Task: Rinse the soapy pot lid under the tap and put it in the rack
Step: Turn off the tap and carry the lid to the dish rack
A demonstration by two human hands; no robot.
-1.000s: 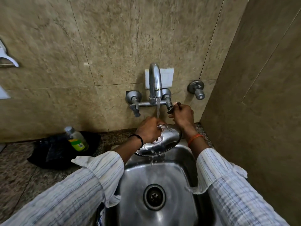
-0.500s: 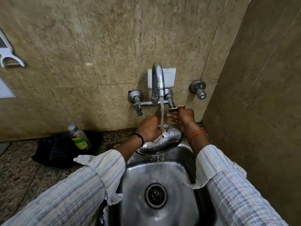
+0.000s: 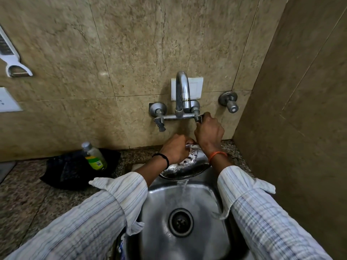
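A round steel pot lid (image 3: 189,168) is held over the back of the steel sink (image 3: 199,199), below the curved tap spout (image 3: 182,89). My left hand (image 3: 175,149) grips the lid at its far rim. My right hand (image 3: 209,131) is closed on the tap's right handle (image 3: 199,118). Water pours off the lid's near edge into the basin. No stream from the spout is visible above the lid. No rack is in view.
A clear bottle with a green label (image 3: 94,156) lies on a black cloth (image 3: 75,169) on the granite counter, left of the sink. A second valve (image 3: 230,102) sticks out of the tiled wall at right. A side wall stands close on the right.
The stream from the spout, strong half a second ago, is no longer visible. My right hand has closed more tightly on the right handle. Water now drains off the lid's near edge.
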